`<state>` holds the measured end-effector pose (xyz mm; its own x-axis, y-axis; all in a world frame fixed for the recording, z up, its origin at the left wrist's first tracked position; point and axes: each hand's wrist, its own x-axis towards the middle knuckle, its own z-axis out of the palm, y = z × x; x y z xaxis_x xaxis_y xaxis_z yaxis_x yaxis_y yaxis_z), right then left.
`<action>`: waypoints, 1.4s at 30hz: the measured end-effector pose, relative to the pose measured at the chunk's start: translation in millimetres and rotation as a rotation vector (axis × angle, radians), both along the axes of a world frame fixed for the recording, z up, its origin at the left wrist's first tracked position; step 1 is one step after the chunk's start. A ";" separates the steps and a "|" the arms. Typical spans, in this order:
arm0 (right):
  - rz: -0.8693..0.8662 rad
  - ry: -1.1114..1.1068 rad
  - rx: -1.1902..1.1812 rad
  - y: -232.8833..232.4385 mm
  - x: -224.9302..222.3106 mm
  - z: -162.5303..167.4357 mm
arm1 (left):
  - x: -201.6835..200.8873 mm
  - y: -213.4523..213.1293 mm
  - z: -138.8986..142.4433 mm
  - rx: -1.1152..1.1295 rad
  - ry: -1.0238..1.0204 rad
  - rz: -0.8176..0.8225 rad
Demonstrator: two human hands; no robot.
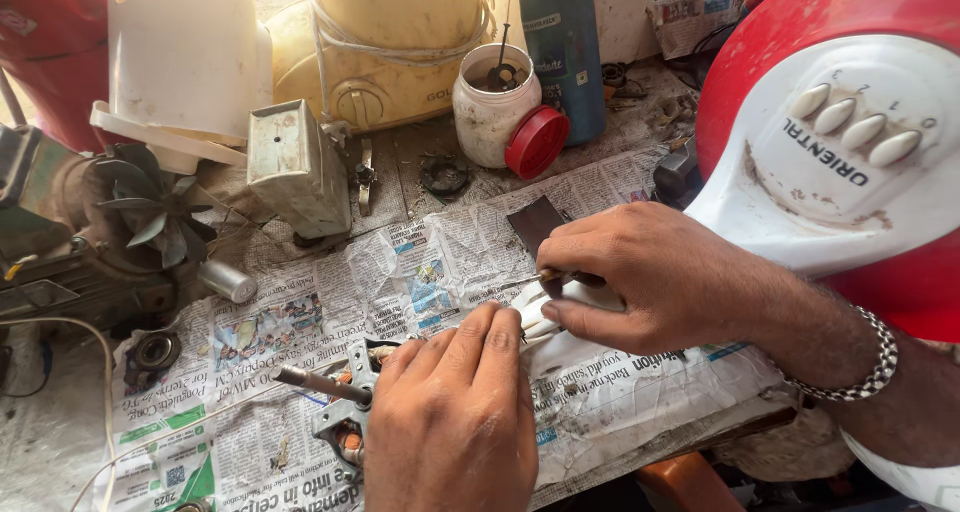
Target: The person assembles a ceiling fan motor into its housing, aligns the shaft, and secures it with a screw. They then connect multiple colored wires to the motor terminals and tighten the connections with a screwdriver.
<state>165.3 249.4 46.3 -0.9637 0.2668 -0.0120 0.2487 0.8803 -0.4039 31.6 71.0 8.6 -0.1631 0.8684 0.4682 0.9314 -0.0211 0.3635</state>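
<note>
Gripping gritty metal motor (345,412), white wires (560,307)

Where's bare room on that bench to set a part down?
Freest patch: newspaper between the metal cylinder, the motor under the left hand and the right hand. A second patch lies at the near-left corner. The back row is crowded: jar, red lid, mixer base.

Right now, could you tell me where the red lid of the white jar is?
In the head view, the red lid leans against the white jar at the top centre, just left of the dark blue bottle.
</note>
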 end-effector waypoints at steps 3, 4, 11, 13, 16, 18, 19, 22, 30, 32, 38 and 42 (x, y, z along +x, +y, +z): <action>0.088 0.161 0.014 0.2 8.1 -1.9 | -0.7 -1.3 -0.1 0.011 0.019 -0.011; 0.078 0.170 0.055 -2.0 12.5 -2.5 | -0.6 -0.4 -0.6 0.008 0.018 -0.006; 0.081 0.117 0.083 -19.5 37.8 0.0 | 2.3 4.1 -3.8 -0.019 0.011 0.051; 0.069 0.118 0.102 -20.2 38.1 1.4 | 2.8 4.2 -3.7 -0.043 -0.001 0.051; 0.035 0.077 0.139 -19.1 34.8 2.2 | 2.5 4.2 -3.0 -0.036 0.005 0.051; 0.036 0.079 0.138 -17.7 33.0 2.6 | 2.2 4.5 -3.2 -0.028 0.001 0.047; 0.052 0.103 0.124 -16.5 31.7 2.4 | 2.1 4.5 -3.6 -0.030 -0.006 0.042; 0.076 0.146 0.088 -12.9 29.6 2.3 | 1.0 2.6 -5.8 -0.056 -0.013 0.021; 0.116 0.093 0.090 -6.4 21.8 5.0 | -0.9 3.1 -9.4 -0.110 -0.036 -0.037; 0.113 0.091 0.104 -8.0 20.1 5.8 | -0.4 5.1 -8.4 -0.151 -0.044 -0.022; 0.095 0.036 0.231 -14.1 15.4 8.8 | -1.6 7.0 -5.9 -0.188 -0.044 -0.018; 0.102 0.070 0.365 -26.3 16.1 7.8 | -3.1 6.6 -6.5 -0.153 -0.027 -0.026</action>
<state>181.4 223.1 54.1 -0.9806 0.1443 0.1330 0.1356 0.9881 -0.0723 28.6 77.5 2.1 -0.1507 0.9332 0.3261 0.9211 0.0128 0.3891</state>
